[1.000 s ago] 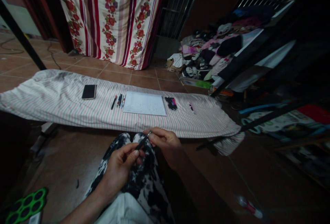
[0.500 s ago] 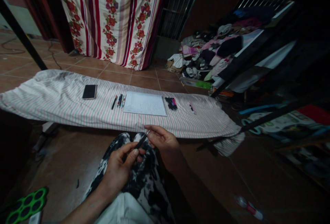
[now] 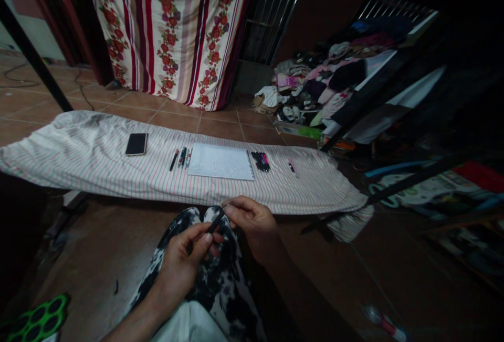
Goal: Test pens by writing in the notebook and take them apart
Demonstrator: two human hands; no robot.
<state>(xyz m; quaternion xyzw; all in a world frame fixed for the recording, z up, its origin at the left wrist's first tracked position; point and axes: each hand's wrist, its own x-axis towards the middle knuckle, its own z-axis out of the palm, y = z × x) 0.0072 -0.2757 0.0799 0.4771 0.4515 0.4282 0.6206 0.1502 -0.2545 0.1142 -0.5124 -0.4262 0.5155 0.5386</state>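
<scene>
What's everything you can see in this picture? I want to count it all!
striped cloth: 1, pink and white, across the middle
phone: 1, black, on the cloth
spiral notebook: 1, white, on the cloth
loose pens: a few, dark, left of the notebook
bunch of pens: 1, dark with pink, right of the notebook
curtain: 1, red-flowered stripes, at the back
clothes pile: 1, many colours, back right
green plastic piece: 1, green and black, bottom left
dark pen: 1, black, between both hands
patterned trousers: 1 pair, black and white, on the person's legs
left hand: 1, at the pen's lower end
right hand: 1, at the pen's upper end
</scene>
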